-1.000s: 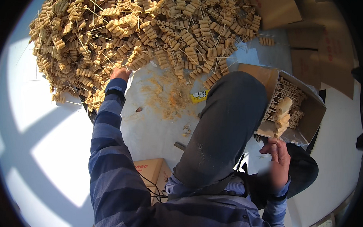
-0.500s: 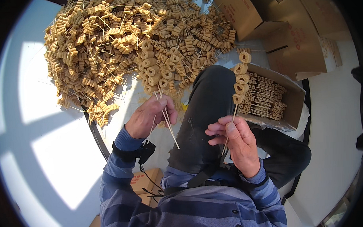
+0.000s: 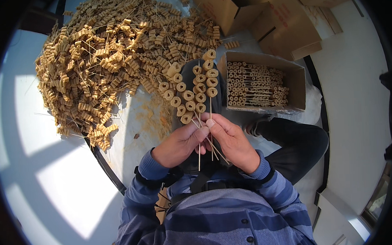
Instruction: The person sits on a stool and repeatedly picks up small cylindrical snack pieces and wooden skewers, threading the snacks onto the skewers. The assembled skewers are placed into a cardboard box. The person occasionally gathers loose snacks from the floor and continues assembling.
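Observation:
My left hand (image 3: 179,144) is closed round the thin sticks of several food skewers (image 3: 187,95). Each carries a row of golden-brown, hollow ring-shaped pieces, fanned out above the fingers. My right hand (image 3: 234,142) touches it, pinching the stick of one more skewer (image 3: 212,82) at the right side of the bunch. Bare stick ends cross and stick out below both hands. Some of the left fingers are hidden behind the sticks and the right hand.
A large pile of similar skewers (image 3: 94,61) covers the far left surface, with brown crumbs (image 3: 155,117) near it. At the right, an open cardboard box (image 3: 296,78) holds skewers laid in rows. Further cardboard boxes (image 3: 283,24) stand behind. My bent leg (image 3: 298,147) lies near the box.
My hands have come together in the middle. The right hand's skewer has moved left to join those in the left hand. The view has shifted, so the box appears further left.

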Tool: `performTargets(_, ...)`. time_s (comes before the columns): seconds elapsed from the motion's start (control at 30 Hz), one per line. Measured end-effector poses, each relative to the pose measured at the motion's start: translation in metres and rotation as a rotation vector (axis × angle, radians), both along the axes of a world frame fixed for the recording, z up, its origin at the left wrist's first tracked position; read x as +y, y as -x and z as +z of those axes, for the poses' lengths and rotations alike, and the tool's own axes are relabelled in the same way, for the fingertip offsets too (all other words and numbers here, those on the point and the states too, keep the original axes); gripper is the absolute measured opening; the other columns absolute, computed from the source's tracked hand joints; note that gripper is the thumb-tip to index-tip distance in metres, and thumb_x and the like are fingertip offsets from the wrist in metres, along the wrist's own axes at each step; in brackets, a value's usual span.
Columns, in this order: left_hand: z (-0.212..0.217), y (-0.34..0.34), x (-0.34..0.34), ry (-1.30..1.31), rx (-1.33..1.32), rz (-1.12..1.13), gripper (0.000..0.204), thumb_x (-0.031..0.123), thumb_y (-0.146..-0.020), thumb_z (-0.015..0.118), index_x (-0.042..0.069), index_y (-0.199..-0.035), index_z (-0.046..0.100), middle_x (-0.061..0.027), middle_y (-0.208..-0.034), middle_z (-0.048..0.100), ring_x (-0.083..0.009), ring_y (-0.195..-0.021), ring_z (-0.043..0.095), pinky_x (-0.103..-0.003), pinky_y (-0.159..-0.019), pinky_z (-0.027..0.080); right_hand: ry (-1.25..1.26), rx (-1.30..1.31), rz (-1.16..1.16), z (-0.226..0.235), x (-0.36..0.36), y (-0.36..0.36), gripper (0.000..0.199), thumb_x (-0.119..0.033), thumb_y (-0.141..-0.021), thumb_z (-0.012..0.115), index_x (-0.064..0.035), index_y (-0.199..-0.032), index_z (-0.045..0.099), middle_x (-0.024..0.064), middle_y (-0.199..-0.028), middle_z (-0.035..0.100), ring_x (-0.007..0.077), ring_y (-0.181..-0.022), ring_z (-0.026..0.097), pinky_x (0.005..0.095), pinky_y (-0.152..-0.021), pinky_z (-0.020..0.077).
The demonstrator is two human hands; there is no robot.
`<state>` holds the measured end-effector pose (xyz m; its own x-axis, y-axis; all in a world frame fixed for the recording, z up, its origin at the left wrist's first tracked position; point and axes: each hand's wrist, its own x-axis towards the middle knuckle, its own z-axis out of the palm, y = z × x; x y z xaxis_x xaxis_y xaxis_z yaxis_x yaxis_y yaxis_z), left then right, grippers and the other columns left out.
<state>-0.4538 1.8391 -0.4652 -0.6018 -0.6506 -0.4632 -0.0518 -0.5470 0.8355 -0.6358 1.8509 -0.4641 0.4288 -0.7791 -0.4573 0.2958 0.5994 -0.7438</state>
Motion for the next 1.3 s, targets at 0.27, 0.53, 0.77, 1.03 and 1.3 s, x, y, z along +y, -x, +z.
performTargets(0.27, -0.025, 0.033, 0.011, 0.192, -0.052, -0.133, 0.019, 0.016, -0.102, 0.048, 0.001, -0.099, 0.059, -0.0092, -0.086, 0.063, -0.0209, -0.072, 0.063, -0.033, -0.066, 0.052, -0.032, 0.028, 0.256, 0.001, -0.005, 0.035, 0.035, -0.025, -0.104, 0.057, -0.0027, -0.132, 0.052, 0.0020, -0.104, 0.064, 0.0100, -0.089, 0.063, 0.0238, -0.074, 0.0506)
performTargets(0.53, -0.026, 0.026, 0.001, 0.350, 0.048, -0.133, 0.030, 0.021, -0.102, 0.058, 0.002, -0.126, 0.060, -0.0106, -0.097, 0.070, -0.0205, -0.081, 0.069, -0.032, -0.070, 0.053, 0.077, 0.083, -0.365, -0.011, -0.011, 0.060, 0.023, -0.027, -0.108, 0.047, -0.0064, -0.116, 0.055, 0.0073, -0.090, 0.064, 0.0235, -0.086, 0.067, 0.0399, -0.085, 0.0555)
performTargets(0.77, -0.217, -0.086, -0.068, -0.014, -0.478, 0.647, 0.035, 0.026, -0.098, 0.064, 0.000, -0.123, 0.061, -0.0081, -0.106, 0.068, -0.0130, -0.084, 0.065, -0.028, -0.074, 0.055, 0.024, 0.216, -0.465, -0.013, -0.030, 0.093, 0.028, -0.034, -0.109, 0.042, -0.0094, -0.120, 0.051, 0.0012, -0.076, 0.047, 0.0171, -0.066, 0.052, 0.0393, -0.076, 0.0544)
performTargets(1.03, -0.416, 0.006, -0.097, 0.127, -1.087, 0.128, 0.045, 0.039, -0.095, 0.058, 0.008, -0.128, 0.062, -0.0200, -0.145, 0.051, -0.0374, -0.129, 0.053, -0.050, -0.107, 0.043, -0.084, 0.292, -0.431, -0.032, -0.028, 0.097, 0.025, -0.031, -0.109, 0.042, -0.0080, -0.113, 0.051, 0.0020, -0.071, 0.045, 0.0169, -0.059, 0.049, 0.0381, -0.069, 0.0523)
performTargets(1.3, -0.459, -0.005, -0.102, 0.063, -0.903, -0.079, 0.049, 0.044, -0.093, 0.058, 0.009, -0.127, 0.064, -0.0232, -0.137, 0.055, -0.0399, -0.126, 0.054, -0.047, -0.105, 0.045, -0.156, 0.291, -0.408, -0.046, -0.035, 0.103, 0.024, -0.029, -0.109, 0.044, -0.0064, -0.109, 0.051, 0.0019, -0.068, 0.043, 0.0164, -0.057, 0.049, 0.0376, -0.068, 0.0533)
